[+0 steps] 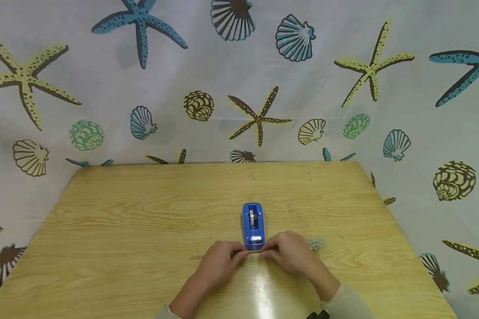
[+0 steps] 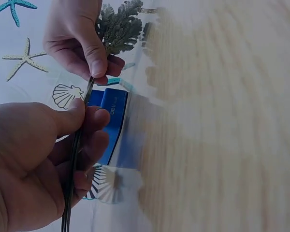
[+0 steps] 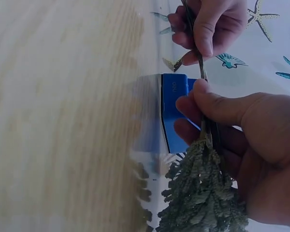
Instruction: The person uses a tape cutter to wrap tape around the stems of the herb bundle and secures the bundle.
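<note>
A bunch of grey-green dried flowers [image 3: 203,188] on thin dark stems [image 2: 73,179] runs sideways between the two hands. My left hand [image 1: 220,262] pinches the bare stems between thumb and fingers. Nearer the flower heads, my right hand [image 1: 289,251] pinches the same stems, with the fluffy heads showing past its far side. A short stretch of stem shows between the fingertips. Just behind that stretch stands a blue tape dispenser [image 1: 253,226] on the table, its roll of tape [image 1: 253,218] in the middle and its front end close to both hands.
The wooden table [image 1: 143,208] reaches to a pale cloth [image 1: 167,88] printed with starfish and shells, which hangs behind it and at both sides. Small dark specks [image 1: 252,176] lie near the back of the table. A dark band [image 1: 318,314] shows at the right sleeve.
</note>
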